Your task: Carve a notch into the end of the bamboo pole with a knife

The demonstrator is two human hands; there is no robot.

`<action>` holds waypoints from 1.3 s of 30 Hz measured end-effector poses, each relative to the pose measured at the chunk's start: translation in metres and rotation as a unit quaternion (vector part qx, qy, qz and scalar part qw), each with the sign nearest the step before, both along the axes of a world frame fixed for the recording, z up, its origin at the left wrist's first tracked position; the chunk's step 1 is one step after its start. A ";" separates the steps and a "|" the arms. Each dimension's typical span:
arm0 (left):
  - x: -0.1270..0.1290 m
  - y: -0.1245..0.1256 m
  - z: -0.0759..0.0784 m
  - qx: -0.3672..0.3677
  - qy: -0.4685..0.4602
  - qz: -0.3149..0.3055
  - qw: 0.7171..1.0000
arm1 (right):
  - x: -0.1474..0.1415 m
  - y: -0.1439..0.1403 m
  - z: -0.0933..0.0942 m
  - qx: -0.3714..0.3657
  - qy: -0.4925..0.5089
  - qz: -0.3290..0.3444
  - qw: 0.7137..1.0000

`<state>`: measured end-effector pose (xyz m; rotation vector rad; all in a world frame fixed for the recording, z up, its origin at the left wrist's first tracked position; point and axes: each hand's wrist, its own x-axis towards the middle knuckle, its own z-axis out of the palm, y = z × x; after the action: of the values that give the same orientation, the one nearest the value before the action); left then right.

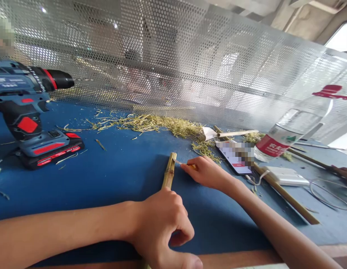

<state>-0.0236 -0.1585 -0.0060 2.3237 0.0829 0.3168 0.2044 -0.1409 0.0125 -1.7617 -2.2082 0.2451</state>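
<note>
Left hand [162, 220] fisted on bamboo stick [169, 172] (lower end hidden), right hand [207, 172] pinching small blade [179, 162], barely visible

the table [128, 175] is showing deep blue across the middle of the frame. the drill [27, 112] at the upper left is wearing dark blue and black with red patches. the bamboo stick [169, 173] at centre is looking yellow-green with brown marks. the shavings [162, 125] above it are glowing pale yellow-green. the bottle [296, 130] at the right is carrying a red label and red cap. the perforated screen [190, 59] behind is shining silver with a dotted hole pattern.
</note>
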 end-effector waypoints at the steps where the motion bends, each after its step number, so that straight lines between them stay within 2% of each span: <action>1: 0.000 0.000 0.000 0.001 -0.004 0.000 1.000 | 0.000 0.000 0.000 0.002 0.000 -0.002 1.000; 12: 0.001 -0.002 0.002 -0.012 -0.045 0.000 0.999 | -0.002 0.001 0.001 -0.003 -0.013 -0.037 0.999; 20: 0.002 -0.001 0.002 -0.016 -0.053 -0.002 0.998 | -0.003 0.000 0.001 -0.005 -0.009 -0.035 0.999; 29: 0.001 0.000 0.001 -0.013 -0.025 -0.014 1.000 | -0.004 0.001 -0.003 -0.009 -0.034 -0.046 0.998; 39: 0.003 0.000 -0.001 -0.007 -0.020 -0.016 1.000 | -0.005 0.006 -0.002 -0.009 -0.077 -0.095 0.992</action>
<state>-0.0204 -0.1587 -0.0073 2.3008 0.0290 0.3450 0.1990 -0.1344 0.0108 -2.0479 -2.1244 0.0882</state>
